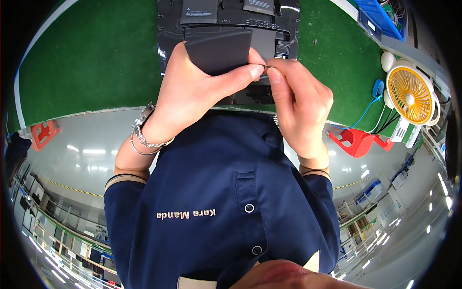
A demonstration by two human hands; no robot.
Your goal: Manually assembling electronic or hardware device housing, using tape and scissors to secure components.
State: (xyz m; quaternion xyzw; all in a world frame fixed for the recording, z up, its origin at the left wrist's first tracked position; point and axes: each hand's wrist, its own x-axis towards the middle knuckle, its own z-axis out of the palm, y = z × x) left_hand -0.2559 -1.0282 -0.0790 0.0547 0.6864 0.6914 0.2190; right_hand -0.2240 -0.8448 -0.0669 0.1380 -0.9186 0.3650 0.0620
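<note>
My left hand (195, 89) is wrapped around a flat black rectangular piece that looks like a battery pack (221, 52), held tilted above a glossy black moulded tray (169, 36). Close to its lower right corner, the left thumb and a fingertip pinch one end of a thin small strip (266, 66). The other end sits between the thumb and forefinger of my right hand (301, 89). What the strip is, and how it joins the pack, is hidden by my fingers. Similar dark flat packs (199, 10) with printed labels lie in the far part of the tray.
A green mat (96, 62) covers the worktable. On the right stand a yellow and white fan (410, 96) and a blue strap with a cord (378, 89). A blue bin (382, 17) holds parts at the far right. Red stools (355, 143) stand below the table edge.
</note>
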